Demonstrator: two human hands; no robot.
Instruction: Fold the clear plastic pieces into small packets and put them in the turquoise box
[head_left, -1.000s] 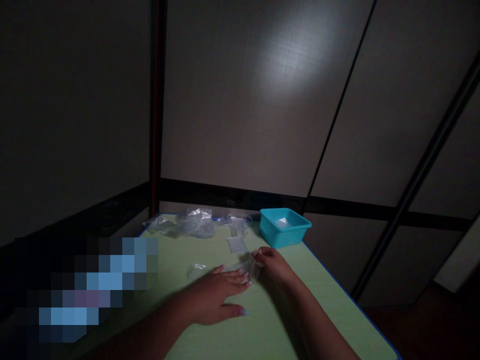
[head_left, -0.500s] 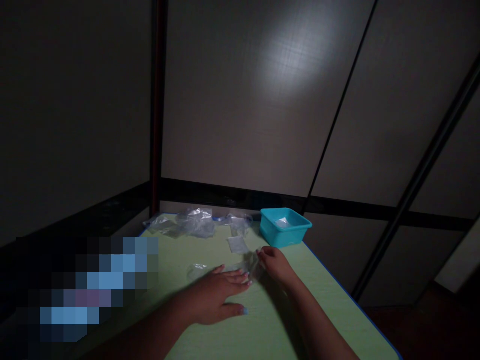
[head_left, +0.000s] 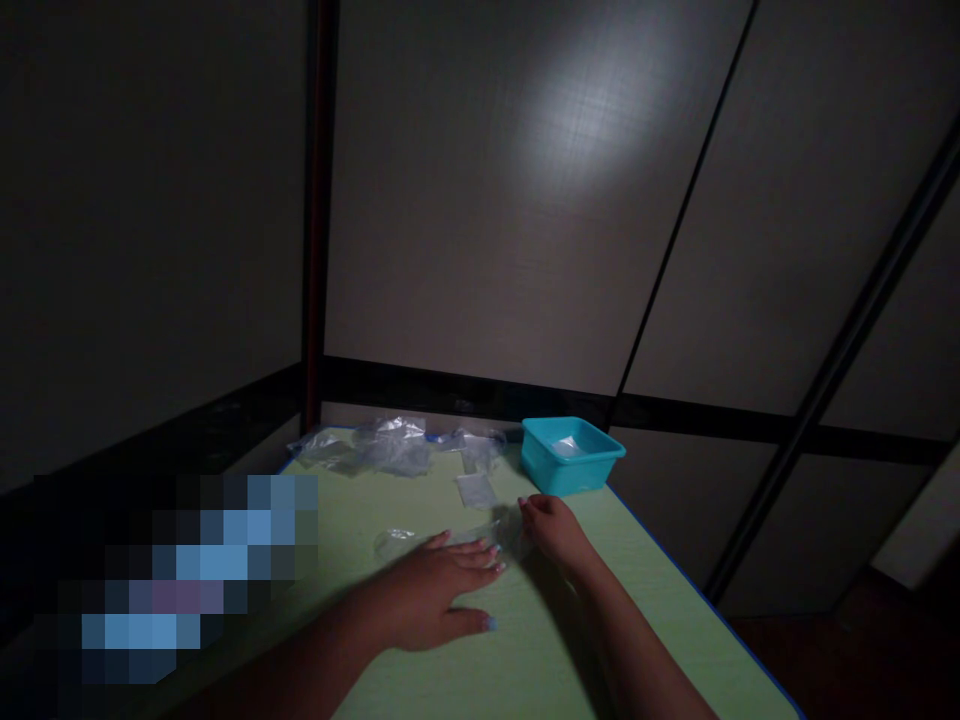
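Observation:
A clear plastic bag (head_left: 395,542) lies on the light green table (head_left: 450,680), partly covered by my left hand. My left hand (head_left: 439,590) rests flat on it, palm down, fingers spread and thumb apart. My right hand (head_left: 551,525) pinches the right end of the bag between thumb and fingers, slightly raised from the tabletop. Just beyond the hands is a small flat whitish packet (head_left: 476,490). How much of the bag is under my left palm is hidden.
At the table's far right edge stands a turquoise plastic basin (head_left: 574,472) with something clear or whitish inside. Several crumpled clear plastic bags (head_left: 394,447) lie along the far edge. Dark panelled cabinet doors (head_left: 480,220) rise behind the table. A blurred-out patch covers the lower left.
My right hand has shifted very slightly, and the plastic at its end looks a little more drawn out. The left hand stays in place.

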